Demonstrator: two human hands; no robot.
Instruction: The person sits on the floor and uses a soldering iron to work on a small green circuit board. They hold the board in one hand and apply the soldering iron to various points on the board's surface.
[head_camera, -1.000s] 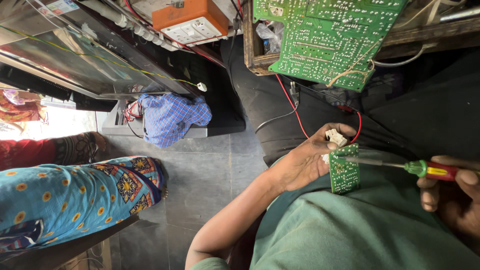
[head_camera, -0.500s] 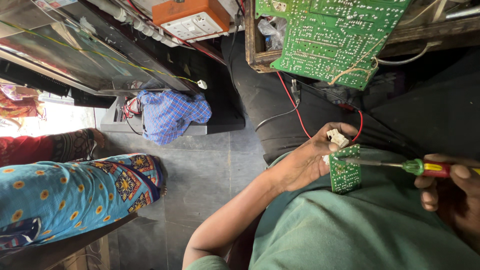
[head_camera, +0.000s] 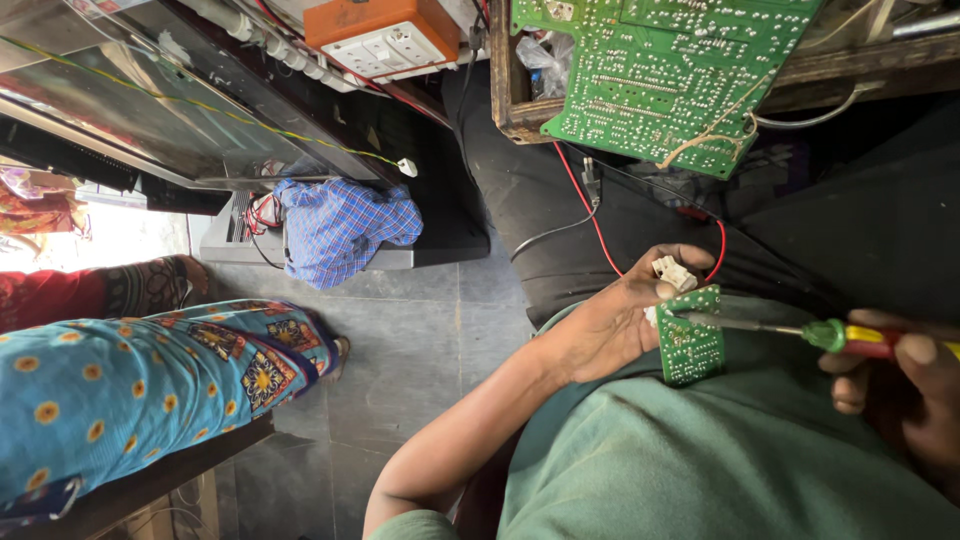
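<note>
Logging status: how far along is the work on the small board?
Done: nothing shows as finished; no loosened part or screw is visible. In hand: left hand holds the small green board with a white connector at its top; right hand holds a screwdriver with its tip at the board's edge. Left: cannot tell; the big board with red wires lies untouched above.

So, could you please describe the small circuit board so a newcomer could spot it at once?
Start at the green shirt. Just above it, the left hand holds a small green circuit board with a screwdriver tip on it. Unlike the large board, it is hand-held and tiny.
</note>
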